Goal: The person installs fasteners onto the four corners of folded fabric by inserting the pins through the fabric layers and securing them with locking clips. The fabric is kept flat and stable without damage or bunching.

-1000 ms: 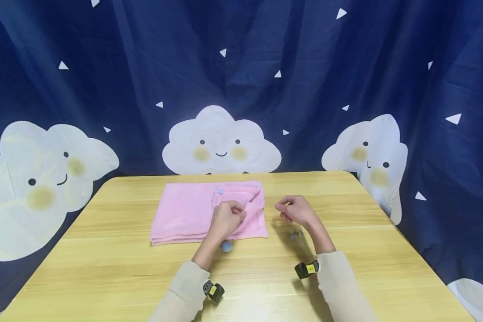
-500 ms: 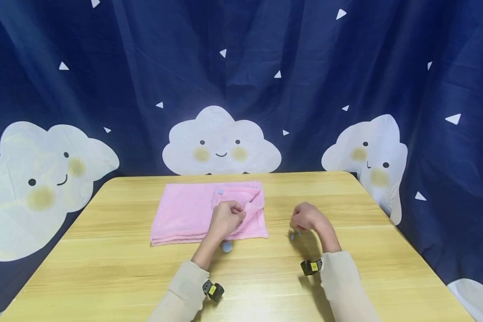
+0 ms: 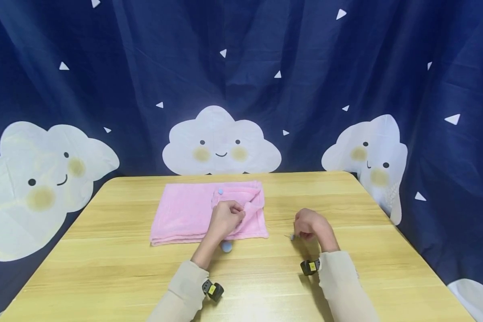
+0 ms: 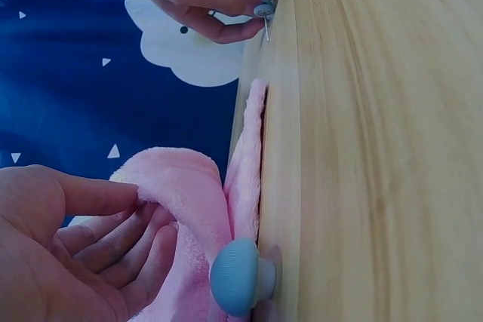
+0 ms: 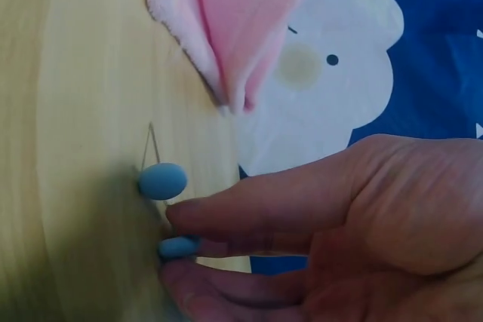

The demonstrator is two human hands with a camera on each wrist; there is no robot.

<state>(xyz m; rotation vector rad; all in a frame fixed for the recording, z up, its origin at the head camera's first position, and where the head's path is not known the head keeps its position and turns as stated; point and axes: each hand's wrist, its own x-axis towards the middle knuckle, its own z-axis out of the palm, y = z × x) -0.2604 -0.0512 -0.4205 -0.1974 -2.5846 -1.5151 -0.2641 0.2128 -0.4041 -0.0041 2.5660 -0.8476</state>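
A folded pink towel (image 3: 185, 210) lies on the table, one corner turned back. My left hand (image 3: 225, 219) pinches the lifted edge of that fold between thumb and fingertips. To the right of the towel, my right hand (image 3: 314, 226) reaches down to the tabletop, with a blue pin head (image 5: 179, 246) between its thumb and finger. Just beside the fingertips lies another blue-headed pin (image 5: 162, 181), its thin metal point aimed towards the towel. A small blue round piece (image 3: 220, 191) sits on the towel's upper part.
A blue mushroom-shaped knob (image 4: 238, 277) stands on the table (image 3: 124, 277) at the towel's near edge, close to my left wrist. Behind the table hangs a dark blue curtain (image 3: 241, 85) with white clouds. Both wrists carry small black cameras.
My right hand has moved from beside the towel, rightward and down to the two pins, and its fingers have closed on one. My left hand keeps holding the towel edge.
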